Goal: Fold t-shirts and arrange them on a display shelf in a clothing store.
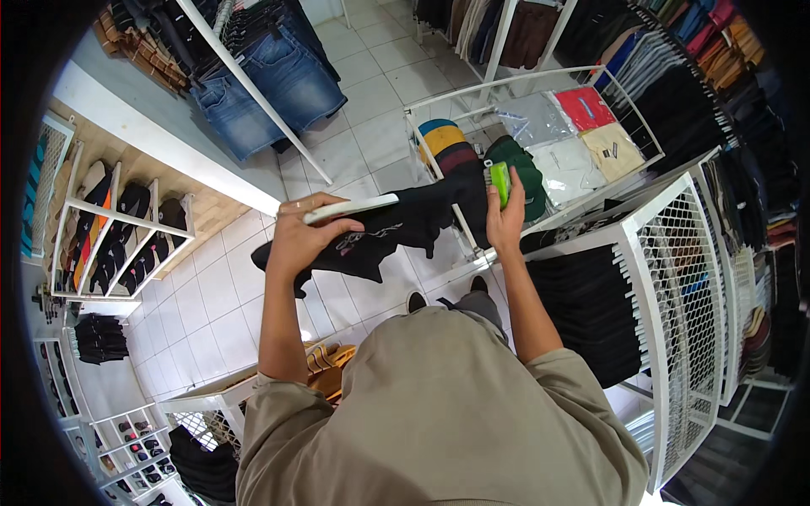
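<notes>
My left hand [307,231] grips a white hanger [354,206], from which a black garment [405,221] with a small print hangs out in front of me. In my right hand [506,215] is a green brush [498,183] with its bristles facing left, towards the garment. The garment's dark cloth reaches close to the right hand; whether it touches the brush cannot be told. Behind the brush lie dark green caps [522,167], beside stacked caps in yellow, blue and maroon [443,139].
A white wire display table [655,155] with bagged folded shirts [560,164] stands ahead. Denim shorts [272,88] hang at the upper left. A mesh-sided rack [658,303] with black clothes is close on my right, a cap shelf [120,218] at the left.
</notes>
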Tool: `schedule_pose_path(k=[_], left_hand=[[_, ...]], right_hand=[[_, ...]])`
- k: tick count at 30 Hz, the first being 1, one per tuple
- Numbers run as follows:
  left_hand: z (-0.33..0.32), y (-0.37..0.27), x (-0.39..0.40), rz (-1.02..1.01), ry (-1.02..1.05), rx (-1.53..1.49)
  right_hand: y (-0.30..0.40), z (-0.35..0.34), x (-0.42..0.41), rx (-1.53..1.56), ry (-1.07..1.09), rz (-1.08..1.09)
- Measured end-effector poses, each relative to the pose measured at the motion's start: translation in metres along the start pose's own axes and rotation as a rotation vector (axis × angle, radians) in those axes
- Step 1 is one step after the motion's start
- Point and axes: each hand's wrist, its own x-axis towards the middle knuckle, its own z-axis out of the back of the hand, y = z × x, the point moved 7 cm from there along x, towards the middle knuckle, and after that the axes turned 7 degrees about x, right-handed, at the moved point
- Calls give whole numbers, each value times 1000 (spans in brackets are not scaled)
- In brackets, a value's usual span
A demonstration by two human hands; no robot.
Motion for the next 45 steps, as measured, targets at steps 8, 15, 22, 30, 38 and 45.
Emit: schedule_pose_path(k=[8, 15, 22, 30, 38, 45], left_hand=[[-4, -10, 45, -169, 163, 88], [11, -40, 76, -474, -241, 318], [-72, 52, 42, 148, -301, -45], [-14, 41, 20, 66, -423, 435], [7, 2, -4, 243, -394, 266], [33, 25, -14, 272, -413, 145]], right_hand=[[112, -26, -11, 385, 952, -210], [101, -55, -42, 785, 744, -260], [138, -71, -67, 631, 652, -242], [134, -86, -47, 598, 495, -28], [141, -90, 9, 233, 229, 358], [73, -44, 26, 107, -159, -51]])
